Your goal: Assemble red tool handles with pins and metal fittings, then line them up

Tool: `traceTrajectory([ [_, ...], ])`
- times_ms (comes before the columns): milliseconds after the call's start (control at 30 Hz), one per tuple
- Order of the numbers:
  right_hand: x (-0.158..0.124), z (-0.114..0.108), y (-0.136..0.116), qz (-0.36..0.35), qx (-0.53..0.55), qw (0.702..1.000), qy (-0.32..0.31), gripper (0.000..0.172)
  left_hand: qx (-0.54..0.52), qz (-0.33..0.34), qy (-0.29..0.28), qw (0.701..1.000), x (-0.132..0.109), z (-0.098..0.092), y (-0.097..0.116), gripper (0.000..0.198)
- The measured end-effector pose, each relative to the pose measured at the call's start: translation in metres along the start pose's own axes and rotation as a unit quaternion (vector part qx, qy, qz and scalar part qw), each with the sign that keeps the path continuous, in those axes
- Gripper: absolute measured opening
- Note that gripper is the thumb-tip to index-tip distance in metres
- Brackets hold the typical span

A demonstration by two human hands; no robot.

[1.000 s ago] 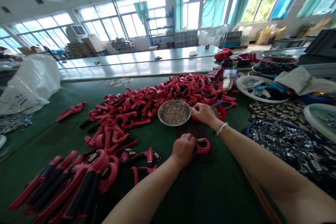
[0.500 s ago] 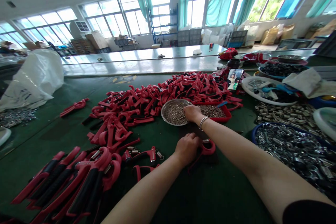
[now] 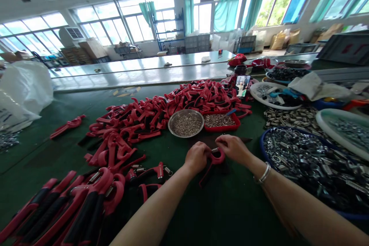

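Back from the metal bowl (image 3: 171, 128), the right hand (image 3: 234, 149) has its fingertips drawn narrow beside the spring (image 3: 215, 150); whether they hold anything, I cannot tell. The left hand (image 3: 197, 158) grasps the red grip (image 3: 220, 158), between both hands' fingers.

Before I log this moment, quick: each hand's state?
Left hand: closed, holding a red handle piece.
Right hand: curled beside it; whether closed on anything cannot be told.
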State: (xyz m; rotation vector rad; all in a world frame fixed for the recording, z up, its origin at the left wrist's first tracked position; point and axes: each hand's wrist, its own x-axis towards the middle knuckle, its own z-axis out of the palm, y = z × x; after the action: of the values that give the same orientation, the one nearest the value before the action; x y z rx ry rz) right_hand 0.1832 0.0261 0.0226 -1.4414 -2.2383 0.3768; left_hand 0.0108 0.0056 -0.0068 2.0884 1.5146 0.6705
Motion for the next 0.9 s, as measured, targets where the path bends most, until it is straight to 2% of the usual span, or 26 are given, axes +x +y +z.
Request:
traceTrajectory([
  [167, -0.036, 0.009, -0.014, 0.01, -0.039, 0.999, -0.021, 0.024, 0.06, 0.021, 0.036, 0.997, -0.007, 0.007, 0.007, 0.016],
  [267, -0.041, 0.017, -0.023, 0.029, -0.089, 0.996, -0.01, 0.026, 0.123, 0.053, 0.047, 0.99, -0.012, 0.009, 0.01, 0.019],
  [400, -0.042, 0.022, -0.029, 0.031, -0.111, 0.993, 0.003, 0.026, 0.166, 0.064, 0.025, 0.984, -0.016, 0.008, 0.012, 0.022],
  [700, -0.041, 0.025, -0.042, 0.041, -0.183, 0.982, -0.001, 0.026, 0.103, 0.036, 0.019, 0.994, -0.025, -0.004, 0.007, 0.027],
  [900, -0.033, 0.025, -0.059, 0.036, -0.259, 0.965, -0.025, 0.026, 0.058, -0.004, 0.061, 0.996, -0.031, -0.003, 0.001, 0.024],
])
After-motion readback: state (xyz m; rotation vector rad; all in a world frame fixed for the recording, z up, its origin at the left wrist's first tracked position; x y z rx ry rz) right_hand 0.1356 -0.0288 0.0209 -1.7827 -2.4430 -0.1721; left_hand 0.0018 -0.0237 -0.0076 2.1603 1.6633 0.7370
